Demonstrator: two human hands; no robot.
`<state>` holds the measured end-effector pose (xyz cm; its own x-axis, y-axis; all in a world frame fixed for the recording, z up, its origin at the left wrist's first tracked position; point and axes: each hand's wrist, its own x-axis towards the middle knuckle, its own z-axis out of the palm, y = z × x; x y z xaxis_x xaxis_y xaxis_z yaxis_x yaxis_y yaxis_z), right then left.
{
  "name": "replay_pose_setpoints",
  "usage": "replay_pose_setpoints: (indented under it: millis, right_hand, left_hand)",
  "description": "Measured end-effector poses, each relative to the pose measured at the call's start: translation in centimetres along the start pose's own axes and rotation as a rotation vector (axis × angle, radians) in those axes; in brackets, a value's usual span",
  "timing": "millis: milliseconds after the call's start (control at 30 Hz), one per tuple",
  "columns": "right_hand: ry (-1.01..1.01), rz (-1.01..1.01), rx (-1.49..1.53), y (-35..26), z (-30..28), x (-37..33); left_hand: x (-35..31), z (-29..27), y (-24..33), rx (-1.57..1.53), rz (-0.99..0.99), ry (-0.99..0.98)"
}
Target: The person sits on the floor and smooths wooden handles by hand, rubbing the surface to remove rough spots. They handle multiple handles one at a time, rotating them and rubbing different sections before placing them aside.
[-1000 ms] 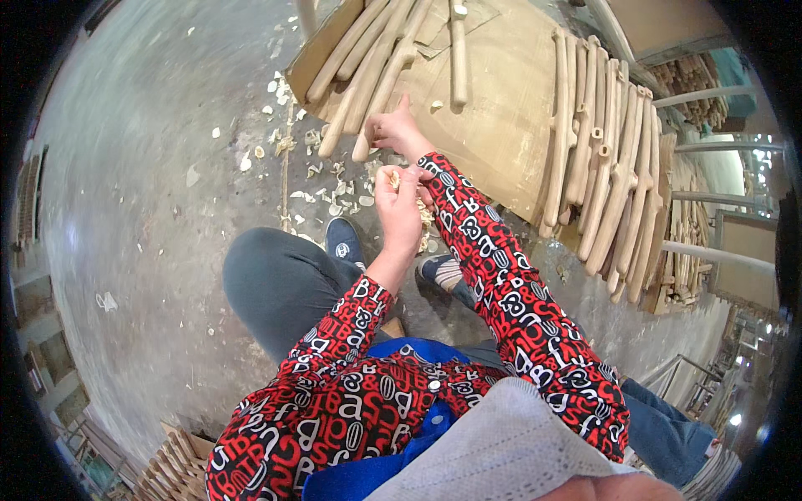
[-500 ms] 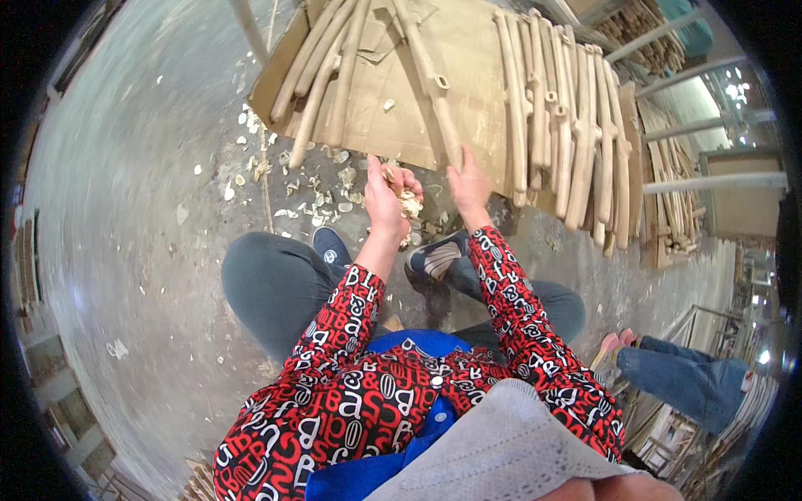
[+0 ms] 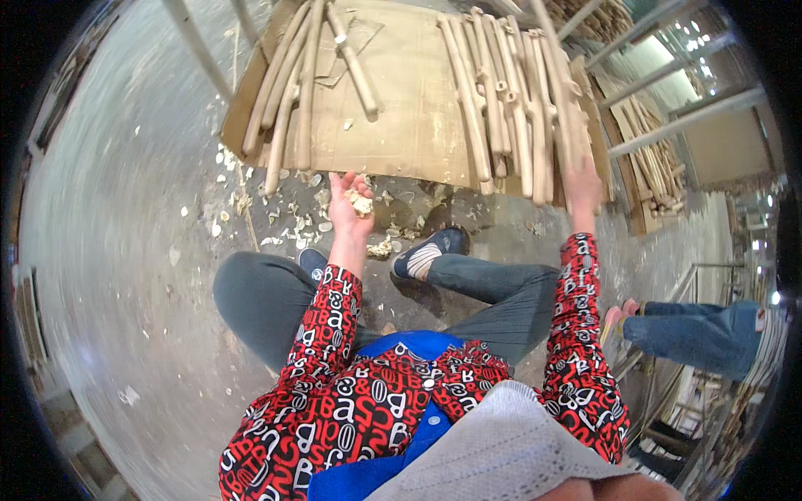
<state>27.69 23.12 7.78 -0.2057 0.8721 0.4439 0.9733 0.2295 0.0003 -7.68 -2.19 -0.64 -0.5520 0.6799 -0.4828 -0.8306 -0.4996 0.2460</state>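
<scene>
Grey floor [image 3: 150, 275] spreads across the left and near parts of the scene, with chips [image 3: 383, 249] strewn over it just below the near edge of a brown card sheet [image 3: 401, 134]. On the card's left side lie several left sticks [image 3: 308, 92], close together, their near ends reaching toward or past the edge. Just right of them a loose stick [image 3: 355, 68] lies at a slant, apart from the rest. Along the card's right side runs a row of sticks [image 3: 464, 100], side by side.

The left hand [image 3: 351, 207] is palm up near the card's near edge, its fingers curled to cup pale shavings [image 3: 359, 203]. The right hand [image 3: 582, 190] is at the right end of the row; its fingers seem closed round the near end of a long stick [image 3: 560, 75], though motion blurs both. That stick points away to the far side.

Farther right, rails [image 3: 685, 125] stand before more wood [image 3: 656, 171], and nearer is another person in jeans [image 3: 697, 338].
</scene>
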Motion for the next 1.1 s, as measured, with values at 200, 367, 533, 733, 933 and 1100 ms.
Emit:
replay_pose_setpoints:
  millis: [200, 367, 533, 733, 933, 1100]
  right_hand:
    - [0.155, -0.239, 0.368, -6.2, 0.7, 5.6]
    - [-0.447, -0.302, 0.676, -27.1, 5.9, 2.4]
    - [-0.280, -0.490, 0.591, -38.5, 10.9, 0.9]
    - [-0.406, -0.477, 0.489, -43.6, 13.4, 0.6]
    - [-0.466, -0.507, 0.624, -38.1, 13.5, 0.7]
    - [-1.048, -0.192, 1.061, -28.4, 11.0, -11.6]
  left_hand:
    - [-0.9, 0.5, -0.4, 0.051, -0.055, -0.040]
    - [-2.7, 3.0, 0.1, 0.319, 0.036, -0.034]
    - [-2.7, 3.7, 1.2, 0.199, -0.108, -0.217]
    - [-3.5, 3.8, 1.8, 0.338, 0.006, -0.275]
    - [-2.8, 3.7, 0.9, 0.409, -0.132, -0.204]
    - [-2.2, 2.7, 0.7, 0.424, -0.061, -0.161]
